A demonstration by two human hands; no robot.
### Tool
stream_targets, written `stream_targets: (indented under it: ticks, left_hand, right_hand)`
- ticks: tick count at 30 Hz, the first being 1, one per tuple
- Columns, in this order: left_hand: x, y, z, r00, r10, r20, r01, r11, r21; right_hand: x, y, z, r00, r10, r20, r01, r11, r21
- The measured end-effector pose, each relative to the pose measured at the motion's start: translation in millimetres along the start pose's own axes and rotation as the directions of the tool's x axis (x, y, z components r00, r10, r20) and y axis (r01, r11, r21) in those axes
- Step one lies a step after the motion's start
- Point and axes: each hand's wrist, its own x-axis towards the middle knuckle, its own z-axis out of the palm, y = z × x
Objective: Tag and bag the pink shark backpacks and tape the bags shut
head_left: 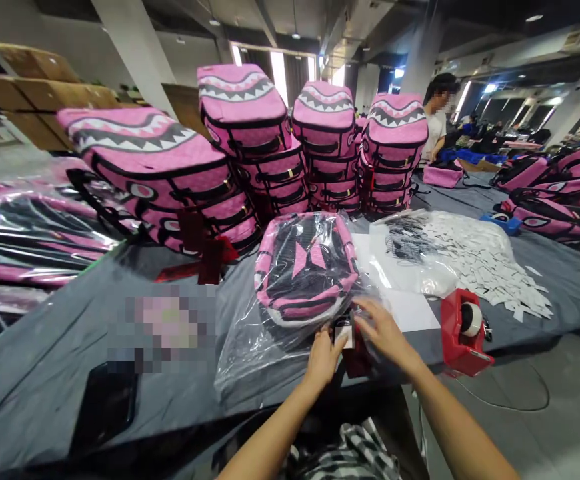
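A pink and black backpack (pixel 304 267) lies inside a clear plastic bag (pixel 260 340) on the grey table (pixel 45 373) right in front of me. My left hand (pixel 323 358) pinches the bag's open end near a small white tag (pixel 344 335) and a dark red hang tag (pixel 355 357). My right hand (pixel 381 328) rests on the same spot from the right, fingers curled down onto the plastic and the tags.
Stacks of pink shark-mouth backpacks (pixel 250 140) stand behind. Bagged backpacks (pixel 25 233) lie at left. A red tape dispenser (pixel 463 330) sits at right, beside a pile of white tags (pixel 485 260) and a black phone (pixel 105 407). A person (pixel 437 117) works farther back.
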Motion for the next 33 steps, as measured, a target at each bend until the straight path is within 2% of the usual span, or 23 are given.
stream_targets:
  ticks: [2, 4, 6, 9, 11, 13, 15, 18, 20, 22, 25, 27, 29, 31, 33]
  left_hand:
    - [11, 11, 4.3, 0.998, -0.042, -0.045, 0.043, 0.998, 0.038]
    - [19, 21, 8.9, 0.993, -0.070, -0.094, 0.075, 0.996, 0.046]
    - [26, 28, 13.9, 0.982, -0.132, -0.134, 0.138, 0.990, 0.036]
    - [38, 34, 19.5, 0.965, -0.215, -0.152, 0.216, 0.976, -0.011]
    - [45, 35, 21.8, 0.960, -0.236, -0.152, 0.229, 0.972, -0.059]
    - [49, 37, 24.7, 0.960, -0.240, -0.144, 0.222, 0.966, -0.129]
    - [50, 42, 30.6, 0.960, -0.247, -0.135, 0.212, 0.950, -0.230]
    - [53, 58, 44.7, 0.942, -0.306, -0.137, 0.232, 0.890, -0.392]
    - [62, 68, 51.7, 0.912, -0.386, -0.139, 0.279, 0.833, -0.478]
    - [72, 72, 51.8, 0.892, -0.436, -0.121, 0.305, 0.778, -0.550]
    - [71, 61, 38.7, 0.914, -0.401, -0.052, 0.280, 0.720, -0.635]
    - [56, 44, 21.9, 0.946, -0.324, 0.009, 0.244, 0.694, -0.677]
    - [35, 24, 0.0, 0.970, -0.232, 0.076, 0.217, 0.677, -0.703]
    - [14, 5, -22.5, 0.979, -0.143, 0.147, 0.205, 0.673, -0.711]
    - [-4, -9, -40.0, 0.977, -0.077, 0.196, 0.195, 0.685, -0.702]
  right_hand:
    - [26, 6, -16, 1.000, 0.008, 0.024, -0.011, 0.993, 0.117]
    - [48, 15, -23, 0.995, 0.073, 0.067, -0.088, 0.965, 0.247]
    - [66, 26, -18, 0.983, 0.158, 0.098, -0.182, 0.919, 0.348]
    - [83, 42, 1, 0.961, 0.252, 0.113, -0.277, 0.878, 0.391]
    - [88, 50, 9, 0.955, 0.268, 0.126, -0.296, 0.864, 0.407]
    - [90, 54, 8, 0.954, 0.253, 0.160, -0.297, 0.854, 0.428]
    - [88, 55, 1, 0.945, 0.226, 0.235, -0.312, 0.839, 0.446]
    - [85, 53, -13, 0.895, 0.247, 0.372, -0.402, 0.809, 0.429]
    - [83, 50, -19, 0.887, 0.254, 0.386, -0.404, 0.832, 0.381]
    - [78, 48, -26, 0.913, 0.213, 0.347, -0.331, 0.884, 0.329]
    - [61, 49, -46, 0.914, 0.161, 0.373, -0.268, 0.930, 0.254]
    - [55, 52, -59, 0.908, 0.163, 0.387, -0.280, 0.922, 0.269]
    - [62, 53, -61, 0.932, 0.163, 0.323, -0.265, 0.916, 0.301]
    - [81, 49, -48, 0.974, 0.142, 0.176, -0.190, 0.934, 0.301]
    - [104, 41, -21, 0.992, 0.122, 0.029, -0.125, 0.949, 0.291]
